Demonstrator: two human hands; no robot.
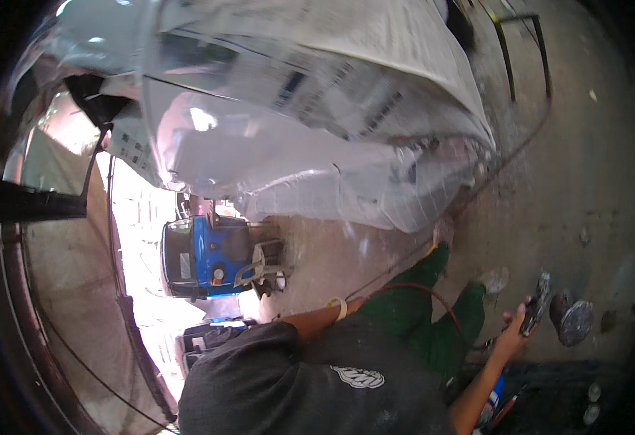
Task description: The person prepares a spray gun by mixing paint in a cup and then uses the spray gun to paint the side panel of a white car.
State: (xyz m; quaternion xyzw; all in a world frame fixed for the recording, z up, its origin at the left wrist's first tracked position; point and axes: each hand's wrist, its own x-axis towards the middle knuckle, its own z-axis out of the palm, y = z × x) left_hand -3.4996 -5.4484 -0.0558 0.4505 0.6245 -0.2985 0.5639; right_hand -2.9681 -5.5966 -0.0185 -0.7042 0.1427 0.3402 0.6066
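My right hand (pixel 518 330) is closed around the handle of a spray gun (pixel 538 306), held out at the right. A round metal cup (pixel 572 320) sits beside the gun and looks attached to it. My left hand (pixel 354 305), past a pale wristband, is by my hip, its fingers mostly hidden. A reddish hose (pixel 433 291) meets that hand, which seems to grip it, and crosses my green trousers toward the gun. Ahead stands a large body, apparently a vehicle, masked with clear plastic film (pixel 259 156) and printed paper (pixel 310 83).
The hose trails over the concrete floor (pixel 592 188) toward a dark metal stand (pixel 513 58). A blue vehicle (pixel 216 254) and a pale chair (pixel 259 264) are to the left, near a brown curtain (pixel 78 290). Several items, including a blue container (pixel 493 399), lie at the lower right.
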